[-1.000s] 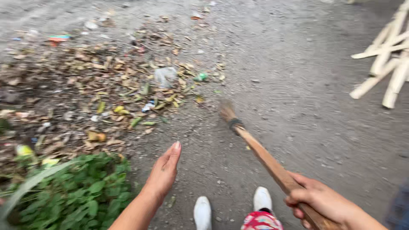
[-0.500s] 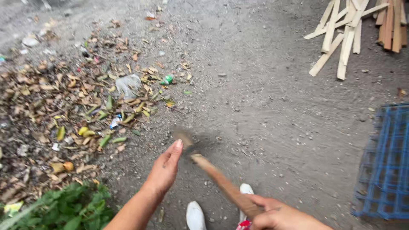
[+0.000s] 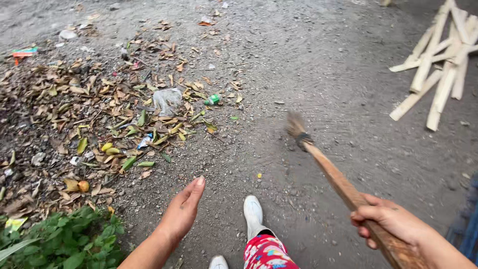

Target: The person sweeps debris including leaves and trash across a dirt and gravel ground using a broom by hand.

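Broom (image 3: 328,167) of wood runs from the lower right of the ground up toward its middle, its small dark bristle head blurred just above the grit. Right hand (image 3: 386,221) grips the handle near its lower end, fingers wrapped tight around the wood. Left hand (image 3: 181,211) hangs free at the lower middle, palm turned inward, fingers straight and close together, holding nothing. Between the hands a white shoe (image 3: 253,211) stands on the ground (image 3: 308,74), below it a red patterned trouser leg (image 3: 266,253). Green weeds (image 3: 64,239) fill the lower left corner. Farther out along the left edge lies a heap of dry leaves (image 3: 94,119) with a crumpled clear plastic bag (image 3: 168,99) and a green bottle (image 3: 211,99). Pale wooden slats (image 3: 438,65) lie crossed in the far right corner.
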